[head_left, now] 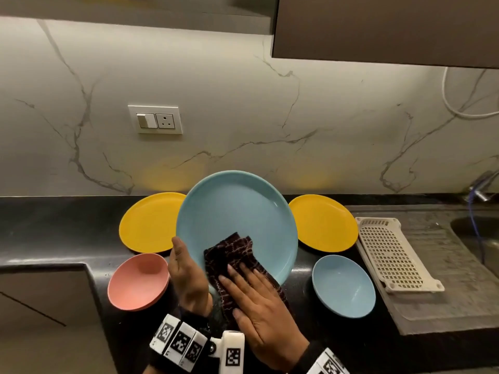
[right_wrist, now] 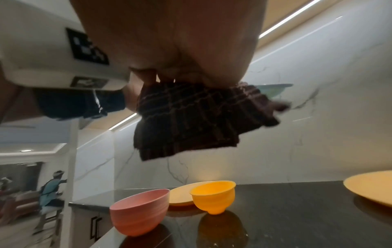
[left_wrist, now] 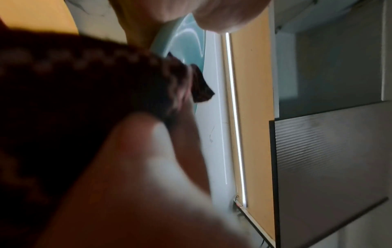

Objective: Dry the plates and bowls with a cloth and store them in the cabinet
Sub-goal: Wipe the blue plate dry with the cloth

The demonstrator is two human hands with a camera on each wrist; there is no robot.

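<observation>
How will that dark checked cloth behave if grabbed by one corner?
Likely floppy: the cloth folds over the blue plate's rim and hangs in pleats under the right hand. Probably light, and its woven texture suggests grip rather than slip.

Black countertop, two yellow plates, pink bowl, blue bowl, yellow bowl, white perforated tray on the draining board

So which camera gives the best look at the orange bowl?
The right wrist view: the orange bowl stands fully visible on the counter. In the head view the blue plate hides it; the left wrist view misses it.
</observation>
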